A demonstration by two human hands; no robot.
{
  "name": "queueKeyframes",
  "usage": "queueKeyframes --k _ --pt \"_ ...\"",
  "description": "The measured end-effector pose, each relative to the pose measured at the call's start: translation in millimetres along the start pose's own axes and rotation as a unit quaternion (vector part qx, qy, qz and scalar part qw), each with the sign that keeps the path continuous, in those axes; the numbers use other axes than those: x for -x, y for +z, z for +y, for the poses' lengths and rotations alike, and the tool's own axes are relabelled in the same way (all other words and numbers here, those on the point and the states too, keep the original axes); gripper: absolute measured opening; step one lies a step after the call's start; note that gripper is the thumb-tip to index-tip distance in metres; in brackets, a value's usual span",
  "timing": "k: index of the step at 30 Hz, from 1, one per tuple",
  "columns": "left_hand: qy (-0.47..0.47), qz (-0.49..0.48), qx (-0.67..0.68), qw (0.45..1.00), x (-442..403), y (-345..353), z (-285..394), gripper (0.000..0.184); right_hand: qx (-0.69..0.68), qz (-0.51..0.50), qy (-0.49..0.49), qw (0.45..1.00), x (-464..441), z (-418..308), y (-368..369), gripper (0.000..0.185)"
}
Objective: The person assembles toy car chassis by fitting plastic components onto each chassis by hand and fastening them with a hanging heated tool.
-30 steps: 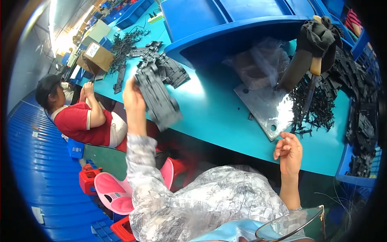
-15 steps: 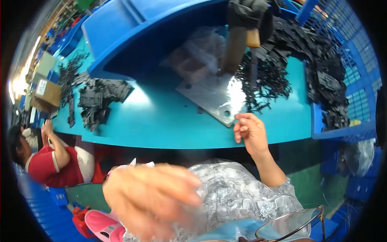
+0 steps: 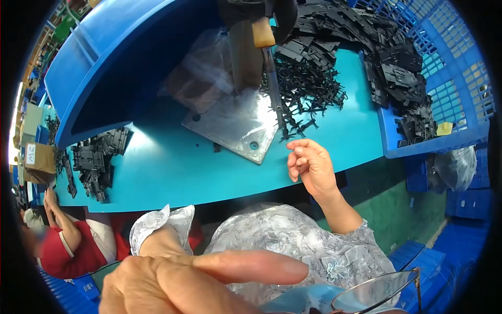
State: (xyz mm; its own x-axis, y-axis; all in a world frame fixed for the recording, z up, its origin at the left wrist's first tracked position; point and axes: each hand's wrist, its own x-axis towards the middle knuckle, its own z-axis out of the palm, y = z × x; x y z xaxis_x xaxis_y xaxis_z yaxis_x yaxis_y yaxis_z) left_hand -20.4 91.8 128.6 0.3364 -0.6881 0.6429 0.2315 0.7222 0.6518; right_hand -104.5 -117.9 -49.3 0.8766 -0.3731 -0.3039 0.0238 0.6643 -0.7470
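My left hand [image 3: 172, 285] is raised very close to the camera at the lower left, with one finger stretched out to the right. Its other fingers are bent and partly cut off by the frame; I see nothing held. Over the table's front edge, my right hand [image 3: 312, 165] hovers with loosely curved fingers, apart and holding nothing visible. Its fingertips are nearest to a metal plate [image 3: 235, 133] with round holes and to a heap of small black branched parts [image 3: 308, 86]. Above that heap stands a tool with a yellowish handle [image 3: 263, 34] and a metal shaft.
A large blue bin [image 3: 70, 68] tilts over the turquoise table [image 3: 162, 172]. To the right, a blue crate [image 3: 436, 146] holds many flat black plastic parts [image 3: 400, 73]. More black parts [image 3: 94, 162] lie at the left, near a seated person in red [image 3: 76, 248].
My view has swung so that the table's things sit further left. My left hand has come nearer the camera, lower in view, one finger now stretched out. My right hand keeps its pose.
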Motion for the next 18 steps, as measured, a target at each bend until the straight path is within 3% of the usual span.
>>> queueKeyframes --k 8,13,16,18 --pt "0.003 0.006 -0.053 0.999 -11 -4 -3 0.008 -0.005 0.026 -0.023 0.999 -6 -14 -7 0.017" --pt "0.009 0.017 -0.258 0.966 -22 3 2 0.013 0.037 0.059 -0.085 0.994 -10 -42 -14 0.017" --pt "-0.007 0.015 -0.507 0.861 -30 17 7 0.016 0.107 0.077 -0.170 0.977 -31 -78 -26 0.018" --pt "-0.001 -0.015 -0.707 0.707 -36 30 9 0.018 0.197 0.119 -0.244 0.942 -59 -104 -37 0.020"
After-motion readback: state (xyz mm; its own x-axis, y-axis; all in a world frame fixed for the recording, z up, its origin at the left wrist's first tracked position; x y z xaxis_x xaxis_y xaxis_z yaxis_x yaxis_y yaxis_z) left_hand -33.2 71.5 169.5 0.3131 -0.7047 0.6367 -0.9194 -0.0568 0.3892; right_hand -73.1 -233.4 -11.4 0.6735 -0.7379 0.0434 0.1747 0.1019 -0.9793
